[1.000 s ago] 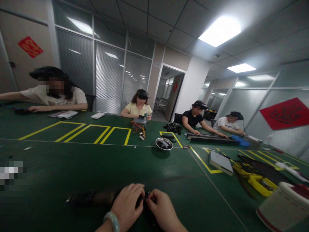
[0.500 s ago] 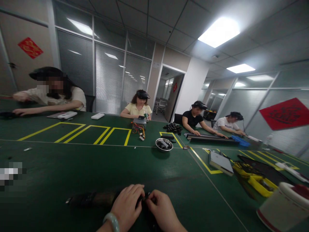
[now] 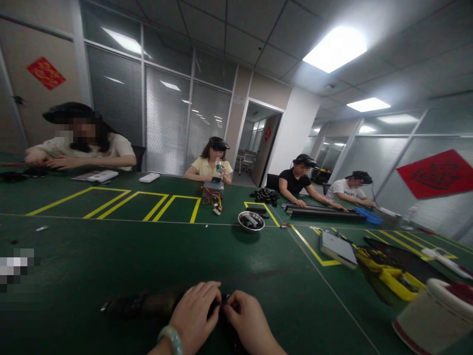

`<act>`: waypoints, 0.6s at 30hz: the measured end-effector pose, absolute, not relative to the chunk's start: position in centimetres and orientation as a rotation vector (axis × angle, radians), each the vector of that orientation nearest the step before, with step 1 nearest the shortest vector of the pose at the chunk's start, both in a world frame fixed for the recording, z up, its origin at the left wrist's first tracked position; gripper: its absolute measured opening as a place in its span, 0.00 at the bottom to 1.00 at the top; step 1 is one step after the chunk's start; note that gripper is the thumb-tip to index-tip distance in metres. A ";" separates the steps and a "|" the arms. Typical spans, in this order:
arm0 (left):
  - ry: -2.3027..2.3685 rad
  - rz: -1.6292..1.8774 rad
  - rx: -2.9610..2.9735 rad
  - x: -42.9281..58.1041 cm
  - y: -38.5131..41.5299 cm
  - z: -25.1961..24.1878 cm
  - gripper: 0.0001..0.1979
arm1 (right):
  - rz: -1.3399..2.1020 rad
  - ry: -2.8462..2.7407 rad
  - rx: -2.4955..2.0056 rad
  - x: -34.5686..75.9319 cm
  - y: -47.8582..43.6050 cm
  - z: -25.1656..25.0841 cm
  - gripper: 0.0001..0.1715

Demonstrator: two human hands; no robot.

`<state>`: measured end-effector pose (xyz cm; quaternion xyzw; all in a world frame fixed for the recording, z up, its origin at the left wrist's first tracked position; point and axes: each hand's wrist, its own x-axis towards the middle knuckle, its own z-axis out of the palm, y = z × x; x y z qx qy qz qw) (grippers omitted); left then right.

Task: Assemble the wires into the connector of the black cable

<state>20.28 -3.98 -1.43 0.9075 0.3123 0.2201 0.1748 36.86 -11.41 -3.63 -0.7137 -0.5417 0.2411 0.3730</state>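
Observation:
A long dark strip-like object (image 3: 140, 304) lies on the green table (image 3: 148, 256) at the near edge. My left hand (image 3: 195, 310), with a pale bangle on the wrist, is curled over its right end. My right hand (image 3: 247, 318) meets it from the right, fingers pinched on a small dark part between the two hands. What exactly the fingertips hold is hidden by the hands.
A metal bowl (image 3: 251, 220) with small parts sits mid-table. A grey flat device (image 3: 338, 248), yellow-black tools (image 3: 391, 276) and a white cup (image 3: 436, 315) are at the right. Several other people sit along the far side; yellow tape outlines mark the table.
My hands stay together at the strip's end, almost unmoved. The person at the far left pulled both arms in, and the person in yellow raised a bottle to the face.

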 end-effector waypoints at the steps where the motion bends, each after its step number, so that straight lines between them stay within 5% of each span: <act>1: 0.885 0.620 2.573 20.3 -4.0 -1.3 0.08 | 0.618 -1.387 -1.828 36.9 -11.4 -3.7 0.03; 18: 0.897 0.602 2.585 20.4 -4.3 -0.6 0.09 | 0.630 -1.384 -1.819 36.7 -11.5 -3.3 0.04</act>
